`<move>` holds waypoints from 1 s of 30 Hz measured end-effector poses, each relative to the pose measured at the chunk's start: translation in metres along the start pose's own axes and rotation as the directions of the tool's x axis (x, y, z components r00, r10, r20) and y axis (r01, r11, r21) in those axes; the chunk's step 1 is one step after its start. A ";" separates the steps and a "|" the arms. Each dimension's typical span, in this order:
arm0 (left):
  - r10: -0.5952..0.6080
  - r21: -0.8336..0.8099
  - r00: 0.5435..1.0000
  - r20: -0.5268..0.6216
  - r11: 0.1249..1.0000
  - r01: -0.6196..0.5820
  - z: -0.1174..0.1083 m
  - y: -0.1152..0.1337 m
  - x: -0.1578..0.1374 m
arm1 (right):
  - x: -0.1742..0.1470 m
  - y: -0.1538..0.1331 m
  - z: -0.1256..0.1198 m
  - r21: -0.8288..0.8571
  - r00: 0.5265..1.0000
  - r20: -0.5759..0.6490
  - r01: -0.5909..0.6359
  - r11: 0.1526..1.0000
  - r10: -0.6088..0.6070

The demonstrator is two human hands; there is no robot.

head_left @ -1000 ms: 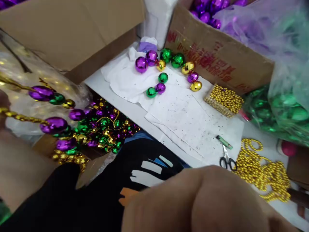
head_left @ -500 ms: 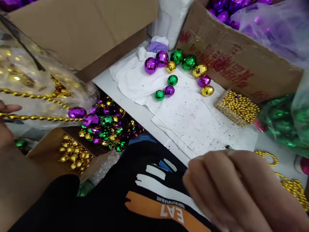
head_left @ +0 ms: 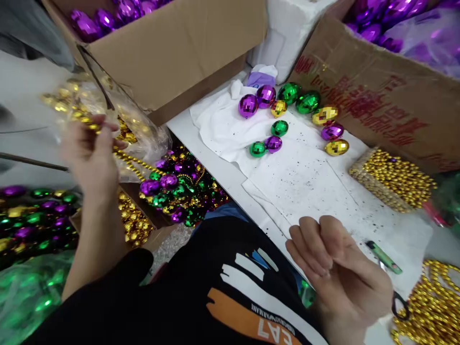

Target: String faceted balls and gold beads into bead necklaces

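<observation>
My left hand is closed on a gold bead necklace, held up at the left. Its strands slope down to purple and green faceted balls at the lower end, over a heap of similar beads. My right hand is curled closed over the table's near edge, and whatever its fingers may hold is hidden. On the white cloth lie purple, green and gold faceted balls in small groups. Beside my right hand are a green tool with a black end and a black loop.
Cardboard boxes with purple balls stand at the back left and back right. A clear box of small gold beads sits at the right, and gold bead strands lie below it. Finished-looking bead strings fill the far left.
My left hand has come further into view and moved up and right with the necklace. My right hand has drawn lower and turned, its curled fingers now showing. The camera view has shifted left.
</observation>
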State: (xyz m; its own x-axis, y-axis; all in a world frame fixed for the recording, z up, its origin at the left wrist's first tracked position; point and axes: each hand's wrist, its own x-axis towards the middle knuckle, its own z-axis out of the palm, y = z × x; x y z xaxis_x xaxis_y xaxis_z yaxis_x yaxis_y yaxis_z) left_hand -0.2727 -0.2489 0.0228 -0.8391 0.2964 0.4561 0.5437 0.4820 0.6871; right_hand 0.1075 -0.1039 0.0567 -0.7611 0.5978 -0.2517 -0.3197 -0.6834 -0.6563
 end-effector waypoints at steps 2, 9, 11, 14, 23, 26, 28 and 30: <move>0.005 0.058 0.998 0.062 0.998 -0.009 0.031 -0.027 0.014 | 0.001 0.002 -0.002 0.016 0.999 -0.052 -0.004 1.000 0.005; -0.296 0.451 0.902 0.313 0.882 0.134 0.128 -0.117 -0.045 | 0.005 0.011 -0.017 0.081 0.972 -0.230 -0.029 0.996 0.047; -0.379 0.542 0.854 0.356 0.828 0.141 0.144 -0.132 -0.085 | 0.007 0.014 -0.022 0.079 0.961 -0.269 -0.039 0.996 0.059; -0.447 0.652 0.742 0.500 0.758 0.018 0.159 -0.151 -0.134 | 0.010 0.020 -0.029 0.064 0.949 -0.306 -0.066 0.996 0.082; -0.579 0.707 0.565 0.588 0.707 -0.012 0.185 -0.204 -0.118 | 0.020 0.042 -0.054 0.115 0.937 -0.332 -0.074 0.991 0.109; -0.584 0.711 0.564 0.583 0.703 -0.006 0.191 -0.210 -0.110 | 0.020 0.044 -0.059 0.159 0.942 -0.322 -0.040 0.987 0.090; -0.601 0.724 0.571 0.559 0.690 0.018 0.194 -0.212 -0.107 | 0.018 0.042 -0.063 0.175 0.946 -0.316 -0.015 0.984 0.070; -0.622 0.730 0.562 0.545 0.682 0.048 0.198 -0.211 -0.106 | 0.013 0.039 -0.070 0.177 0.945 -0.327 0.027 0.984 0.033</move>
State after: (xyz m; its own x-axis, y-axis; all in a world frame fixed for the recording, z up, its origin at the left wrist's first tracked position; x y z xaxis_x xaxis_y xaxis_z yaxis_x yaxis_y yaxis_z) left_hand -0.3020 -0.2187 -0.2827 -0.8191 0.3158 -0.4790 0.3188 0.9446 0.0777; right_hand 0.1247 -0.0938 -0.0216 -0.5453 0.6787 -0.4919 -0.4349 -0.7307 -0.5262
